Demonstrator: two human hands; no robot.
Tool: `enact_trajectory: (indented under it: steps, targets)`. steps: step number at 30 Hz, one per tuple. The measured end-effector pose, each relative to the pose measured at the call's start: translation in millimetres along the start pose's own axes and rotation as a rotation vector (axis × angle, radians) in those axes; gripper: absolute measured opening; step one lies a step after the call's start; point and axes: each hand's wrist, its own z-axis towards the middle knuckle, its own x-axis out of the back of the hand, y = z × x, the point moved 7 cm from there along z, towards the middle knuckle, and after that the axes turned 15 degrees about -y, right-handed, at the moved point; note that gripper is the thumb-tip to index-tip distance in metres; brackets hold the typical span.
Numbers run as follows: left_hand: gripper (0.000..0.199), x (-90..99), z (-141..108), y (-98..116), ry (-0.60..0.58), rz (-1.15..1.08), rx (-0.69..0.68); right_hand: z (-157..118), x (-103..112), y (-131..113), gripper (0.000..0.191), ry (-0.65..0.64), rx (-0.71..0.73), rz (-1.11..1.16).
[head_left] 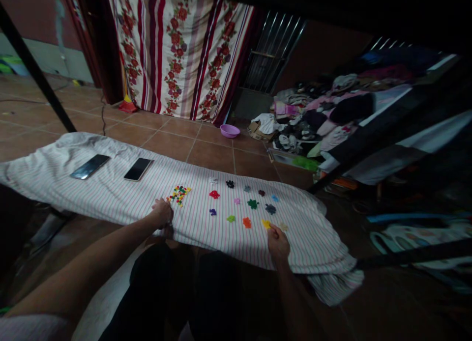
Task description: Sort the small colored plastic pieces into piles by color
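Small pieces, perhaps beads, lie in separate colour piles on a striped cloth point(199, 228). My left hand point(162, 213) rests at the cloth's near edge beside a mixed pile point(179, 195) of red, yellow, green and white pieces, its fingers slightly apart and no piece visible in them. Farther right, my right hand point(278, 240) has its fingertips pinched together at the yellow pile point(266, 224); whatever sits between them is too small to make out. Around it are an orange pile point(247, 222), a lime pile point(230, 218), a beige pile point(283, 226) and a dark grey pile point(270, 209).
Two phones, one dark point(90, 166) and one light-edged point(138, 169), lie on the cloth's left part. More piles, including red point(214, 194), black point(230, 184) and dark green point(252, 204), stand farther back. Beyond are a purple basin point(229, 130) and heaped clothes point(313, 115).
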Motion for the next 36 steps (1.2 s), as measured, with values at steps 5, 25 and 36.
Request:
enact_trajectory:
  steps: [5, 25, 36]
  targets:
    - [0.075, -9.1, -5.5, 2.5, 0.003, 0.016, 0.136, -2.0, 1.2, 4.3, 0.050, -0.007, -0.048, 0.031]
    - [0.105, -14.9, -6.7, -21.9, -0.030, 0.027, -0.112, -9.8, 8.0, 1.3, 0.053, -0.035, -0.119, 0.214]
    - [0.100, -30.0, 9.1, -51.5, 0.221, 0.129, -0.496, -10.0, 7.1, 12.9, 0.046, -0.017, -0.183, 0.496]
